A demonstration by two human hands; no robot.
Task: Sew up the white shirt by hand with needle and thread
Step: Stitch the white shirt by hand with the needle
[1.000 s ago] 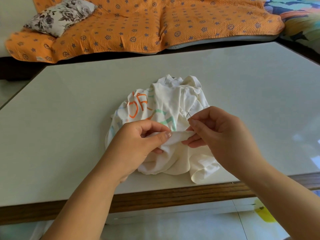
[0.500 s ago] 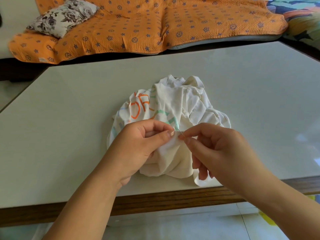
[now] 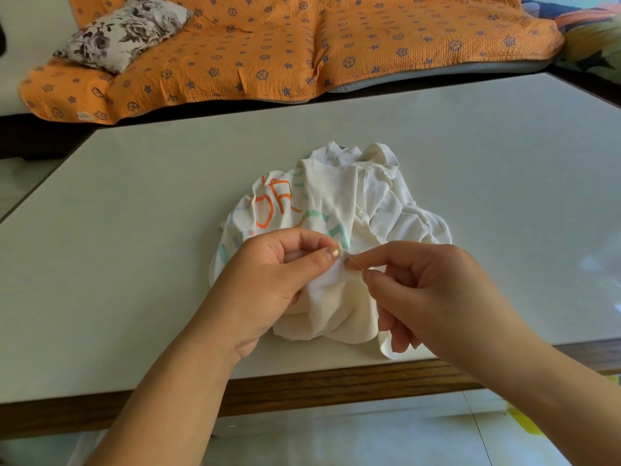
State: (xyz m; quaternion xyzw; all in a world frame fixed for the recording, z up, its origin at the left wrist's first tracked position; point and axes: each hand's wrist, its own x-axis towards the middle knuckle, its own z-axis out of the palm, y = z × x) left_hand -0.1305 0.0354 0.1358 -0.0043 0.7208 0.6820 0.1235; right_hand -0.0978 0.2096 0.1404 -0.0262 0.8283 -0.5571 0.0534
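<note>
A crumpled white shirt (image 3: 339, 210) with orange and green lettering lies bunched on the pale table (image 3: 134, 230), close to its front edge. My left hand (image 3: 279, 280) pinches a raised fold of the shirt between thumb and forefinger. My right hand (image 3: 426, 290) pinches a thin needle (image 3: 355, 263) whose tip points left into that fold, just beside my left thumbnail. The other right fingers hang curled below. No thread is clear enough to see.
The table has a dark wooden front edge (image 3: 336, 385). Behind it lies an orange patterned quilt (image 3: 302, 45) with a floral pillow (image 3: 124, 31) on its left. Light floor tiles (image 3: 336, 438) show below the table edge.
My right hand dropped from above the fold to its right side and drew slightly rightward, with the needle now aimed at the fold. My left hand keeps its pinch on the shirt.
</note>
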